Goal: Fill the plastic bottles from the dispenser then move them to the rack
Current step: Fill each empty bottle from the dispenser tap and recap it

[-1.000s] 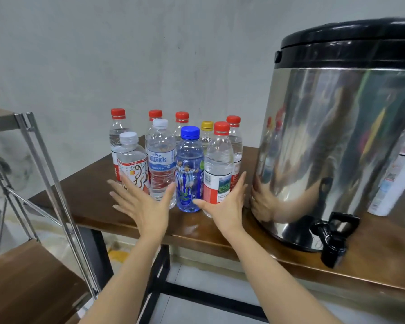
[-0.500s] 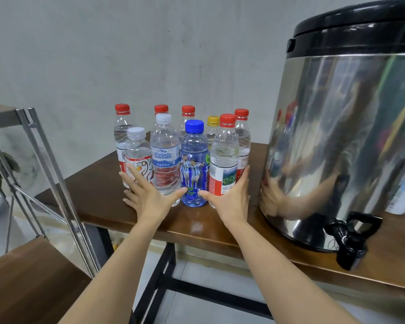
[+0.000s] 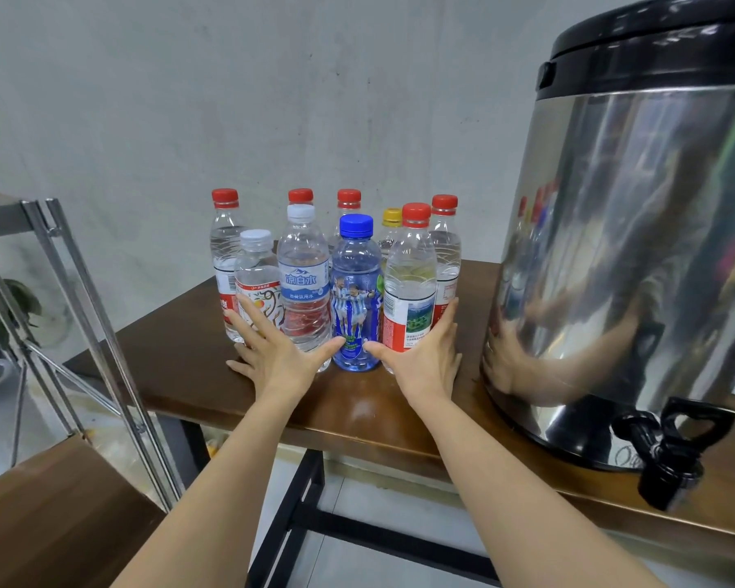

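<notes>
Bottles [image 3: 304,290] stand capped and upright in a tight cluster on the bench [image 3: 175,358], left of the dispenser [image 3: 637,248]. The left hand [image 3: 279,354] sits at the cluster's left front, grip spread, fingers straight across the peach-label bottle [image 3: 257,269], thumb reaching toward the blue-cap bottle [image 3: 356,290]. The right hand [image 3: 421,354] mirrors it, grip spread, fingers along the red-label bottle [image 3: 410,299], thumb near the blue-cap bottle's base. The dispenser's tap [image 3: 667,451] overhangs the bench edge. The rack [image 3: 81,311] stands at the left.
</notes>
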The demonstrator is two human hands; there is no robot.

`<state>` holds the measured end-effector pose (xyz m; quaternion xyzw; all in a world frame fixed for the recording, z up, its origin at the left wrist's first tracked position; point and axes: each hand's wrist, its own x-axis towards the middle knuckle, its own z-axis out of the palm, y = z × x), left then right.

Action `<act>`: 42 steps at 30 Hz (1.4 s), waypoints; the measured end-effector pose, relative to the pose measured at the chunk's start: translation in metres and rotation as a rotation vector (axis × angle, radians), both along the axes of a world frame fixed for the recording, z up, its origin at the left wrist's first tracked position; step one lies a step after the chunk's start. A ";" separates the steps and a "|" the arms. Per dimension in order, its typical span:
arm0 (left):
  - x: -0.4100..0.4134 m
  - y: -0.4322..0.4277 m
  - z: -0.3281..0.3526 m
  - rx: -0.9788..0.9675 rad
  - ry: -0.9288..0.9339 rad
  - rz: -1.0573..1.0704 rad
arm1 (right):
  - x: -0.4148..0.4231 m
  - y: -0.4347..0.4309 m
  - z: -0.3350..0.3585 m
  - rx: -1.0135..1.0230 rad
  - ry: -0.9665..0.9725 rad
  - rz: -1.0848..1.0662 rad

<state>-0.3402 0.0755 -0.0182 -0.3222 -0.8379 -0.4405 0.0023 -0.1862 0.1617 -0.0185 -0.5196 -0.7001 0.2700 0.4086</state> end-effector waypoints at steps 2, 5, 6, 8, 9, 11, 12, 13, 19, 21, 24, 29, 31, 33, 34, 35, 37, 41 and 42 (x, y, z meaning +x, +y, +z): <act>-0.002 0.002 0.000 -0.001 -0.006 -0.003 | -0.002 0.002 0.000 0.000 -0.006 -0.001; -0.004 0.005 0.000 0.002 -0.004 0.002 | -0.005 0.004 0.000 -0.001 -0.004 -0.002; -0.005 0.006 0.000 0.003 -0.004 0.003 | -0.006 0.005 0.000 -0.003 -0.004 -0.004; -0.006 0.008 0.000 0.006 -0.006 0.003 | -0.008 0.007 -0.001 -0.009 -0.004 -0.008; -0.007 0.009 0.000 0.006 -0.006 0.004 | -0.009 0.008 -0.001 -0.009 -0.003 -0.009; -0.009 0.010 0.000 0.005 -0.005 0.006 | -0.011 0.010 -0.001 -0.011 -0.006 -0.008; -0.010 0.012 -0.001 0.005 -0.005 0.006 | -0.012 0.011 -0.002 -0.015 -0.008 -0.007; -0.010 0.013 -0.002 0.004 -0.005 0.008 | -0.013 0.012 -0.002 -0.020 -0.010 -0.006; -0.009 0.013 -0.003 0.024 0.005 0.019 | -0.017 0.015 -0.002 -0.033 -0.030 -0.015; -0.005 0.011 -0.004 0.067 -0.012 0.042 | -0.016 0.014 -0.002 -0.034 -0.034 -0.018; 0.013 0.002 -0.005 0.167 -0.061 0.095 | -0.015 0.013 0.000 -0.037 -0.037 -0.011; 0.040 -0.019 -0.018 0.198 0.113 -0.001 | -0.008 0.006 0.005 -0.091 0.037 -0.015; 0.041 -0.025 -0.023 0.169 0.228 -0.065 | -0.003 -0.004 0.002 -0.110 0.082 -0.004; 0.040 -0.028 -0.026 0.186 0.294 -0.130 | 0.003 -0.019 -0.004 -0.085 0.099 0.033; 0.040 -0.029 -0.027 0.193 0.299 -0.146 | 0.008 -0.028 -0.007 -0.057 0.107 0.075; 0.038 -0.030 -0.027 0.189 0.296 -0.156 | 0.015 -0.038 -0.010 -0.027 0.105 0.125; 0.036 -0.031 -0.028 0.167 0.306 -0.202 | 0.033 -0.059 -0.011 0.046 0.014 0.226; 0.063 -0.041 -0.037 0.264 0.267 -0.307 | 0.084 -0.088 -0.010 0.309 -0.253 0.349; 0.076 -0.046 -0.040 0.300 0.248 -0.323 | 0.098 -0.095 -0.010 0.364 -0.289 0.373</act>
